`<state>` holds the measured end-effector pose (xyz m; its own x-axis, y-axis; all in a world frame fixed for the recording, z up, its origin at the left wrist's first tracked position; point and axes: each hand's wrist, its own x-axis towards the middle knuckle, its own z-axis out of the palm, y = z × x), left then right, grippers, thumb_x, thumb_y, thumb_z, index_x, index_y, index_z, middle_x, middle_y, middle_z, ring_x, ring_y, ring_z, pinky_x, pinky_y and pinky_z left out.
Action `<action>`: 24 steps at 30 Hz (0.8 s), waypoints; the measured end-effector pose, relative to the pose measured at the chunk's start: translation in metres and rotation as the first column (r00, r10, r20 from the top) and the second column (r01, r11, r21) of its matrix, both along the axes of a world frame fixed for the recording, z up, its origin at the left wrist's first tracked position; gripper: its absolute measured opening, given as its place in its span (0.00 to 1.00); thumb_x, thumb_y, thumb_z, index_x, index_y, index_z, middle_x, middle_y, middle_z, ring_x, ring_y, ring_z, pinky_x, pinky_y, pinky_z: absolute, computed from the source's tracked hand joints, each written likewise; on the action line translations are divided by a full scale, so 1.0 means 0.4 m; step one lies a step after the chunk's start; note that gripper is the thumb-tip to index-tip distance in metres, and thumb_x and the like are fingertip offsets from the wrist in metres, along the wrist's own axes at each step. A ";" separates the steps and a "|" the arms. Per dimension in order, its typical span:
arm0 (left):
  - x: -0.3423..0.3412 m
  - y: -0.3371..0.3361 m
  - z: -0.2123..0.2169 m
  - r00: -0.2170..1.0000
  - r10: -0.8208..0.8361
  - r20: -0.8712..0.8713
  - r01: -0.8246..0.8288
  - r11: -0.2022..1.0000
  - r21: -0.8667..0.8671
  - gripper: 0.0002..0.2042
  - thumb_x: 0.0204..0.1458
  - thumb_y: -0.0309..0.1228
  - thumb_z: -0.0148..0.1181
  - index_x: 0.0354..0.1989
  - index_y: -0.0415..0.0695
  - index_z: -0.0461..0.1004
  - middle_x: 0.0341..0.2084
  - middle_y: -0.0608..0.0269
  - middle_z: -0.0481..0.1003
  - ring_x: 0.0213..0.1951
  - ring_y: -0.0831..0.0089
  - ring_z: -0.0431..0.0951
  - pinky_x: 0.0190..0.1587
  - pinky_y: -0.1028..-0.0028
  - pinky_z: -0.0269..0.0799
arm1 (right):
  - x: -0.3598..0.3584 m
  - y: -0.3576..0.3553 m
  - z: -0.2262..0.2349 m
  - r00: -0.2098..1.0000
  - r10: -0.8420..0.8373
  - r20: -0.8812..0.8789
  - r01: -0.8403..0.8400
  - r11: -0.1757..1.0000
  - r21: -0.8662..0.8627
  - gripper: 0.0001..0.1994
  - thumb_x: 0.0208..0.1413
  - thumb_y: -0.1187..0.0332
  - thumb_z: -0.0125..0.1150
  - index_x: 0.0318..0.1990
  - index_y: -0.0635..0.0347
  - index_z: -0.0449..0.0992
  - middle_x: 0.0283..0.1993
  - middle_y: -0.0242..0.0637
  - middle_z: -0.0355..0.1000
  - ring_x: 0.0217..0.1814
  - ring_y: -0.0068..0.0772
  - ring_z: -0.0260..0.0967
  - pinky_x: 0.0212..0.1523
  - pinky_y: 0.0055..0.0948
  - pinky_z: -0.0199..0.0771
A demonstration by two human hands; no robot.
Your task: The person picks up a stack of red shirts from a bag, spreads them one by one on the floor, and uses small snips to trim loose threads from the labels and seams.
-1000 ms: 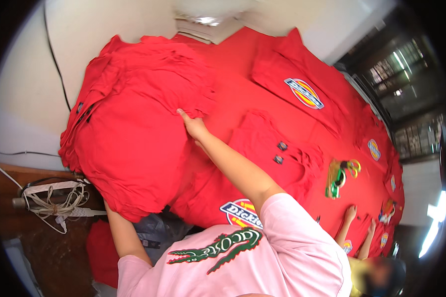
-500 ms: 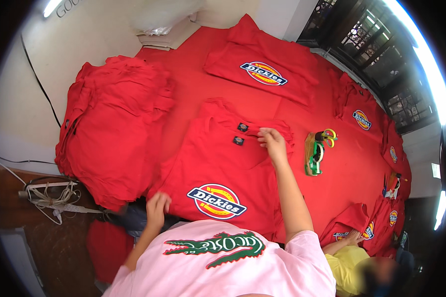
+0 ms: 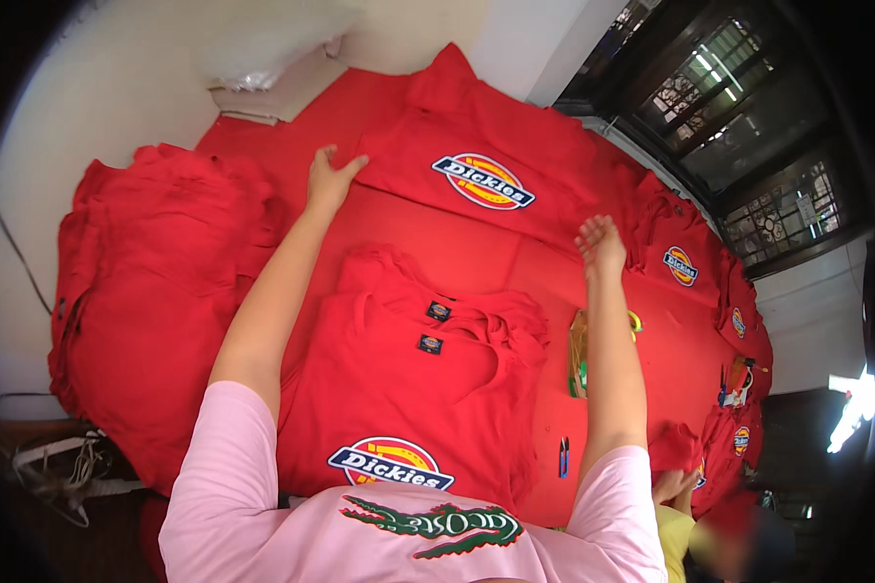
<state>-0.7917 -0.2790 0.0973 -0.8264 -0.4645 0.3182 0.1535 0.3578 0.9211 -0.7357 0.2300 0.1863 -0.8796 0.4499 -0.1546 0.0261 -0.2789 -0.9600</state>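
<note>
Both my arms reach across the red-covered table (image 3: 467,231). My left hand (image 3: 331,182) hovers at the left edge of a folded red T-shirt (image 3: 399,146) with a printed logo, its thumb and fingers spread. Beside that shirt's right end is my right hand (image 3: 602,245), fingers stretched out and nothing visible in them. Whether either hand touches the cloth I cannot tell. Close to my body, another red T-shirt (image 3: 379,389) lies flat over more shirts, neck labels and chest logo showing.
A tall heap of red shirts (image 3: 156,282) stands at the left. Right of the near shirt lie small blue-handled thread snips (image 3: 564,457) and a green tape dispenser (image 3: 577,374), partly behind my right arm. More folded shirts (image 3: 685,233) line the far right, where a co-worker's hand (image 3: 673,486) rests.
Both my hands have left the near shirt and moved forward to either end of the far folded shirt. The view has shifted, and the snips now show.
</note>
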 end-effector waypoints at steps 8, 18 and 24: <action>-0.148 0.114 -0.050 0.862 -0.051 0.505 0.127 0.985 -0.117 0.35 0.41 0.51 0.75 0.50 0.34 0.75 0.46 0.44 0.81 0.50 0.52 0.81 0.51 0.60 0.76 | -0.290 0.104 -0.098 0.980 -0.168 -0.103 0.185 0.963 0.194 0.20 0.62 0.72 0.62 0.59 0.66 0.68 0.57 0.46 0.71 0.40 0.39 0.79 0.29 0.30 0.78; -0.022 -0.002 -0.087 0.939 -0.252 0.233 0.231 0.967 0.112 0.17 0.47 0.32 0.71 0.44 0.34 0.80 0.37 0.56 0.84 0.39 0.72 0.82 0.43 0.68 0.76 | -0.302 0.025 -0.166 0.950 -0.122 0.286 0.081 0.985 0.151 0.24 0.48 0.63 0.79 0.49 0.57 0.73 0.28 0.30 0.67 0.18 0.24 0.57 0.20 0.26 0.66; 0.101 -0.213 -0.117 0.952 -0.073 0.297 0.072 0.997 0.015 0.36 0.48 0.29 0.72 0.66 0.31 0.63 0.57 0.43 0.74 0.57 0.62 0.77 0.59 0.69 0.72 | -0.262 -0.111 -0.109 0.947 0.113 0.301 -0.138 0.989 0.060 0.25 0.50 0.60 0.78 0.52 0.59 0.74 0.42 0.36 0.73 0.33 0.32 0.70 0.35 0.32 0.76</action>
